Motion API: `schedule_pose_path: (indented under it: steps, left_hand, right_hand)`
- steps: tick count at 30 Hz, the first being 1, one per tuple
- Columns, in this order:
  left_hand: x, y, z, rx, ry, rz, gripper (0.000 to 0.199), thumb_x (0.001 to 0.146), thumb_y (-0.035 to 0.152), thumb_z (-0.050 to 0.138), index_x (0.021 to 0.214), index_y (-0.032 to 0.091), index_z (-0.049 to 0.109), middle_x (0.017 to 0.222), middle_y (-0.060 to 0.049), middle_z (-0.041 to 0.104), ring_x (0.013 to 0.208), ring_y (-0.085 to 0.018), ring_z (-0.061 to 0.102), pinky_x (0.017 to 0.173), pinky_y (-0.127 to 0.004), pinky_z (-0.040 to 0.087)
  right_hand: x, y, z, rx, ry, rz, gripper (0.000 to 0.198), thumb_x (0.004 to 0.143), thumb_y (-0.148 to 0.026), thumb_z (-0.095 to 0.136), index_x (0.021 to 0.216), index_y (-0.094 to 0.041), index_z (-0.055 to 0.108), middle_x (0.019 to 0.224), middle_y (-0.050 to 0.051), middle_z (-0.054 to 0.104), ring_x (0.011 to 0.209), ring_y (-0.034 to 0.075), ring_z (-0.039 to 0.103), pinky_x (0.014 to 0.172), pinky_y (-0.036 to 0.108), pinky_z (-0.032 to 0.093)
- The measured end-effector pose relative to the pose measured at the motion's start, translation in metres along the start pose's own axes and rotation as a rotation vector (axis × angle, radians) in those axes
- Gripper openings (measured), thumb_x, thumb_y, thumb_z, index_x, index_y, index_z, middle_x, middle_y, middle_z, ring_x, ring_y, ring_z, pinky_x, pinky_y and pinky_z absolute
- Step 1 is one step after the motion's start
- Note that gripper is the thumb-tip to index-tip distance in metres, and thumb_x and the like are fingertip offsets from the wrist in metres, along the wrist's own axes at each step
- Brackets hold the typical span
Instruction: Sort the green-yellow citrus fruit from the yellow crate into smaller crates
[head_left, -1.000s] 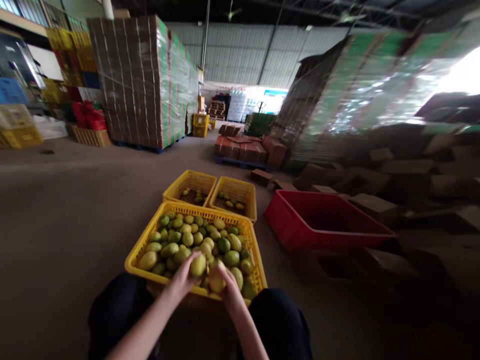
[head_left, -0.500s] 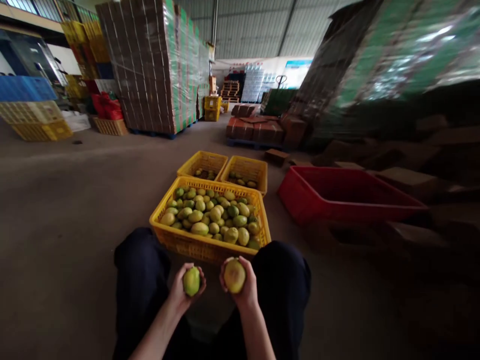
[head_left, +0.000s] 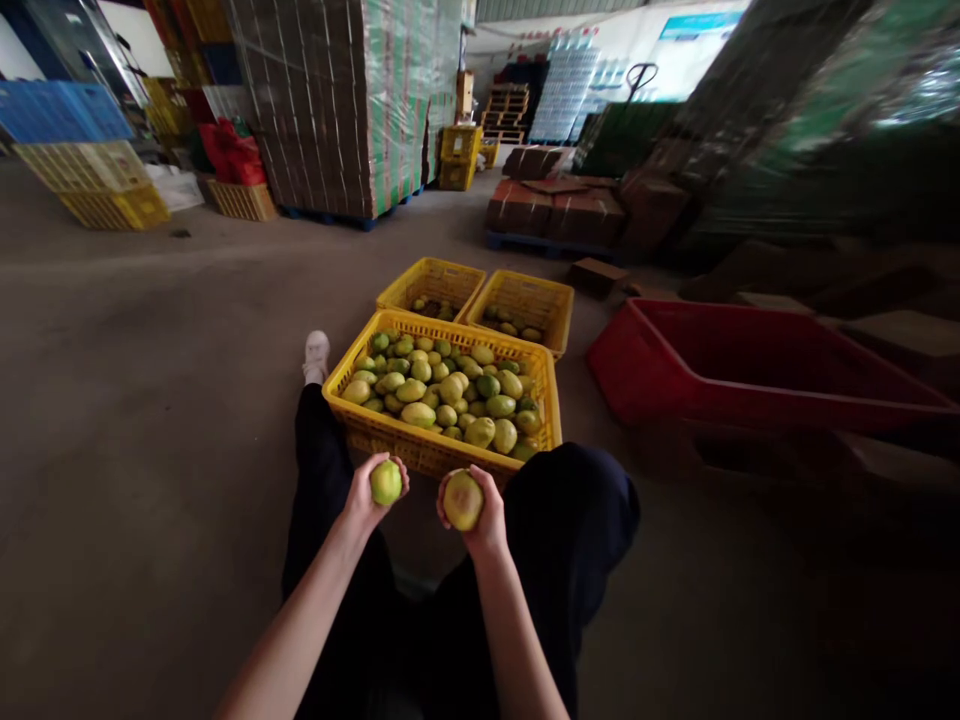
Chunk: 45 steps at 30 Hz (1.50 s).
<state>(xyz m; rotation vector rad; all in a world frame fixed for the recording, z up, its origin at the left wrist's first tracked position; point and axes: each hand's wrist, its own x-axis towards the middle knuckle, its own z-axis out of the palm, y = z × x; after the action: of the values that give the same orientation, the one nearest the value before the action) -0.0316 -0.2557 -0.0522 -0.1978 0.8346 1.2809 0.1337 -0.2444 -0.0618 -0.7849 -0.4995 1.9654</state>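
Note:
My left hand (head_left: 364, 494) is closed around a yellow-green lemon (head_left: 386, 482), its rounded end facing me. In my right hand (head_left: 490, 512) sits a duller yellow lemon (head_left: 463, 500) with a brownish patch on the side toward me. Both hands are held apart over my lap, just short of the near wall of a yellow plastic crate (head_left: 420, 448). That crate is filled with many green and yellow lemons (head_left: 453, 387). Some fingers are hidden behind the fruit.
Behind the full crate stand two yellow crates, a left one (head_left: 397, 290) and a right one (head_left: 559, 310), each with some fruit at the bottom. A red tub (head_left: 637, 370) is to the right, beside cardboard. Wrapped pallet stacks (head_left: 315, 110) rise further back.
My left leg has stretched out along the crate, showing a white shoe. The view has tilted down and shifted left. The lemon in my left hand has turned; both hands keep their lemons.

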Motion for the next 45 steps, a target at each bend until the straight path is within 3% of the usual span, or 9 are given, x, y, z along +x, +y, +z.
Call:
schedule_pose_path:
  steps: [4,12,17,22,27,30,33,38,45]
  left_hand:
    - [0.009,0.007,0.008,0.001,0.053,0.042,0.023,0.087,0.015,0.046,0.066,0.012,0.056,0.057,-0.005,0.061,0.047,-0.013,0.060,0.047,-0.024,0.052]
    - [0.010,0.015,0.007,0.049,-0.076,0.029,0.022,0.087,0.019,0.049,0.070,0.011,0.061,0.063,-0.005,0.064,0.055,-0.013,0.063,0.052,-0.024,0.055]
    - [0.005,0.005,0.010,0.126,-0.144,-0.041,0.036,0.090,0.027,0.042,0.065,0.010,0.062,0.062,-0.007,0.065,0.052,-0.014,0.062,0.049,-0.025,0.053]
    - [0.003,-0.008,0.034,0.169,-0.219,-0.079,0.034,0.087,0.026,0.044,0.062,0.010,0.062,0.061,-0.008,0.065,0.053,-0.015,0.062,0.053,-0.026,0.053]
    - [0.010,-0.015,0.054,0.150,-0.120,-0.053,0.030,0.087,0.026,0.047,0.063,0.012,0.060,0.060,-0.005,0.064,0.053,-0.015,0.062,0.053,-0.027,0.053]
    - [0.019,-0.017,0.054,0.097,0.041,0.018,0.028,0.086,0.025,0.048,0.061,0.014,0.057,0.055,-0.003,0.061,0.049,-0.015,0.059,0.052,-0.028,0.052]
    - [0.029,-0.016,0.054,0.054,0.089,0.106,0.027,0.083,0.023,0.049,0.060,0.015,0.057,0.055,-0.003,0.061,0.050,-0.015,0.059,0.054,-0.030,0.052]
    - [0.046,-0.008,0.074,0.131,0.031,0.221,0.028,0.080,0.026,0.048,0.057,0.014,0.059,0.053,-0.005,0.060,0.048,-0.016,0.059,0.052,-0.029,0.050]
    - [0.063,-0.003,0.110,0.301,-0.155,0.260,0.034,0.079,0.029,0.047,0.056,0.011,0.065,0.057,-0.008,0.065,0.051,-0.016,0.060,0.052,-0.026,0.048]
  right_hand:
    - [0.003,0.001,0.003,-0.020,0.063,0.004,0.036,0.067,-0.047,0.063,0.061,-0.012,0.066,0.050,0.006,0.062,0.035,0.016,0.054,0.025,0.023,0.036]
    - [-0.019,0.007,0.009,-0.001,0.218,-0.099,0.036,0.070,-0.048,0.065,0.070,-0.012,0.067,0.057,0.005,0.065,0.040,0.016,0.058,0.030,0.023,0.041]
    - [-0.035,0.003,0.011,0.013,0.200,-0.215,0.039,0.072,-0.052,0.063,0.075,-0.014,0.067,0.061,0.004,0.066,0.043,0.017,0.060,0.030,0.022,0.040]
    - [-0.037,-0.011,0.013,0.011,0.169,-0.244,0.036,0.072,-0.051,0.063,0.076,-0.015,0.064,0.064,0.003,0.065,0.046,0.017,0.061,0.028,0.021,0.038]
    - [-0.020,-0.024,0.005,-0.057,0.206,-0.322,0.031,0.065,-0.036,0.075,0.083,-0.019,0.057,0.069,-0.001,0.063,0.049,0.015,0.061,0.026,0.018,0.036]
    - [-0.004,-0.028,-0.005,-0.110,0.148,-0.317,0.031,0.066,-0.034,0.075,0.085,-0.019,0.056,0.069,-0.001,0.062,0.048,0.014,0.059,0.026,0.017,0.036]
    - [0.009,-0.029,-0.010,-0.141,0.031,-0.362,0.036,0.067,-0.035,0.075,0.094,-0.019,0.057,0.077,0.002,0.063,0.049,0.013,0.058,0.027,0.017,0.035]
    - [0.025,-0.037,-0.008,-0.251,-0.111,-0.342,0.038,0.068,-0.033,0.077,0.098,-0.022,0.055,0.082,0.002,0.063,0.052,0.013,0.058,0.030,0.017,0.036]
    - [0.054,-0.062,-0.007,-0.293,-0.036,-0.465,0.039,0.074,-0.056,0.063,0.082,-0.018,0.068,0.074,0.005,0.065,0.058,0.018,0.058,0.045,0.028,0.048]
